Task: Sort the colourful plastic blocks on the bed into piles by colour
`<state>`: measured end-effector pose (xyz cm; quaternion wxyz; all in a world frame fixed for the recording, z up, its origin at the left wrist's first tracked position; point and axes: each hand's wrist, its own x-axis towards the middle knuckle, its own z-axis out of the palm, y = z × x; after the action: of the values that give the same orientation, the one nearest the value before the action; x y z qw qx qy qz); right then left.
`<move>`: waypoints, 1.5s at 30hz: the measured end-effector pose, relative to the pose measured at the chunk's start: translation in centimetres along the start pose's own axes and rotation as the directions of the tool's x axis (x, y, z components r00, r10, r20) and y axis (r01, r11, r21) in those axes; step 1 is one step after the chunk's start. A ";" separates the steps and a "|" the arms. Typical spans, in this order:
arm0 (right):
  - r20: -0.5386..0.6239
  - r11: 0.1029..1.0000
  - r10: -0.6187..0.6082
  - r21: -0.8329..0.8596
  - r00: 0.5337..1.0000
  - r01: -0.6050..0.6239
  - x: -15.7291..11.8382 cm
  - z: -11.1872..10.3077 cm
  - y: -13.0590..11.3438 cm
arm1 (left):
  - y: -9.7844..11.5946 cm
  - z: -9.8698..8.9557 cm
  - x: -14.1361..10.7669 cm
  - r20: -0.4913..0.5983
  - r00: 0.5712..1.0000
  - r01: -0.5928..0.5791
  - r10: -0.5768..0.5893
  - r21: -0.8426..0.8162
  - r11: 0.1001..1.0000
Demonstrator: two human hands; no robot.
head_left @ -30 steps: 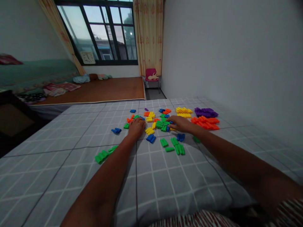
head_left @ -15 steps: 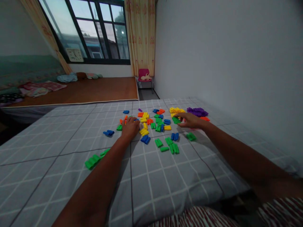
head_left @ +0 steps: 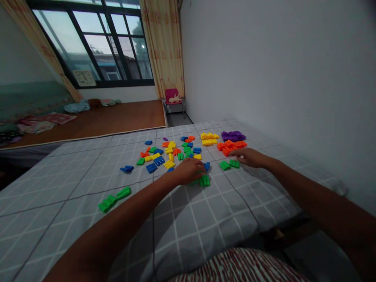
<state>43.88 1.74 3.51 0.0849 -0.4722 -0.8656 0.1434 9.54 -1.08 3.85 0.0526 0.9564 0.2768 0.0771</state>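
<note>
My left hand (head_left: 190, 172) lies over a cluster of small green tube-like plastic pieces (head_left: 205, 181) at the middle of the bed. Its fingers curl down onto them and hide several; a blue piece (head_left: 207, 166) shows just beyond the fingertips. Farther right, my right hand (head_left: 249, 157) has its thumb and fingers apart beside a pair of green piece groups (head_left: 234, 163). The fingertips are at the right-hand group, and I cannot tell whether they touch it. Just behind that hand is a heap of orange pieces (head_left: 230, 146).
Yellow pieces (head_left: 209, 137) and purple pieces (head_left: 233, 135) form heaps at the far right, near the wall. Mixed pieces lie scattered in the middle. Joined green pieces (head_left: 108, 203) rest left of my left forearm on the checked grey sheet (head_left: 88, 231).
My left hand has moved right and nearer, from the orange and blue pieces to the green cluster. My right hand has put a green group beside another and opened. The view has shifted slightly.
</note>
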 end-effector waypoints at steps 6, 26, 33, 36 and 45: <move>-0.009 0.996 0.082 -0.031 0.997 -0.083 -0.9 1.3 -0.3 | 1.7 1.9 -2.3 -0.032 0.999 0.031 -0.032 -0.047 0.998; -0.204 0.991 -0.076 0.096 0.976 0.097 2.6 0.9 -4.2 | 1.2 2.9 -5.1 -0.165 0.983 0.070 -0.085 -0.098 0.993; -0.059 0.957 -0.279 0.065 0.959 0.282 11.8 3.9 -12.7 | 1.0 4.8 -5.9 -0.227 0.966 0.105 -0.126 -0.103 0.989; -0.081 0.971 -0.238 0.006 0.968 0.239 15.2 3.8 -12.7 | 1.1 4.7 -6.1 -0.213 0.968 0.111 -0.132 -0.105 0.988; -0.063 0.972 0.104 -0.205 0.993 -0.115 20.5 4.9 -12.1 | 0.6 2.6 -5.4 -0.058 0.994 0.095 -0.098 -0.055 0.994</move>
<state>21.85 11.97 3.05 0.0492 -0.5290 -0.8460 0.0441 5.76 -4.64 0.69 0.0728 0.9375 0.3220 0.1104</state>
